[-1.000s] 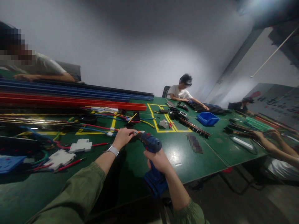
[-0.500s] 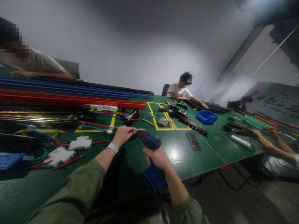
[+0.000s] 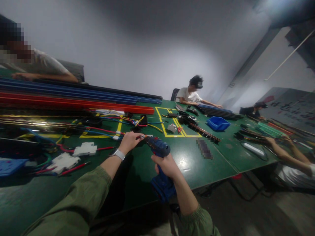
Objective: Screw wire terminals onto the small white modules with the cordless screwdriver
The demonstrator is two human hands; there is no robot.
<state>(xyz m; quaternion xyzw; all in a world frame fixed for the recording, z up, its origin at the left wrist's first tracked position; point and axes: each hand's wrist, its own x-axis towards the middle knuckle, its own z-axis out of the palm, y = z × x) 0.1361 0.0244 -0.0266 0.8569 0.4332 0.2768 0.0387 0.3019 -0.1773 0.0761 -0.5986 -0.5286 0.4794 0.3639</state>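
Observation:
My right hand (image 3: pixel 165 164) is wrapped round the handle of a blue cordless drill (image 3: pixel 158 147), whose chuck points left. Just left of the chuck, my left hand (image 3: pixel 130 142) is closed in a pinch on a small part (image 3: pixel 145 136), mostly hidden by fingers and drill tip. The drill's tip meets or nearly meets that part. White breakers (image 3: pixel 85 149) with red wires lie on the green table left of my left hand. Behind my hands are yellow, red and blue wires (image 3: pixel 141 121).
Blue and red strips (image 3: pixel 137 109) run along the back left. A blue bin (image 3: pixel 218 124) and a metal strip (image 3: pixel 201 131) are at the right, beyond a dark flat item (image 3: pixel 204 148). Co-workers sit behind and right; one person's hands (image 3: pixel 273 144) reach over the table.
My hands and the drill have barely moved. The hand of the person at the back has shifted slightly over the strips.

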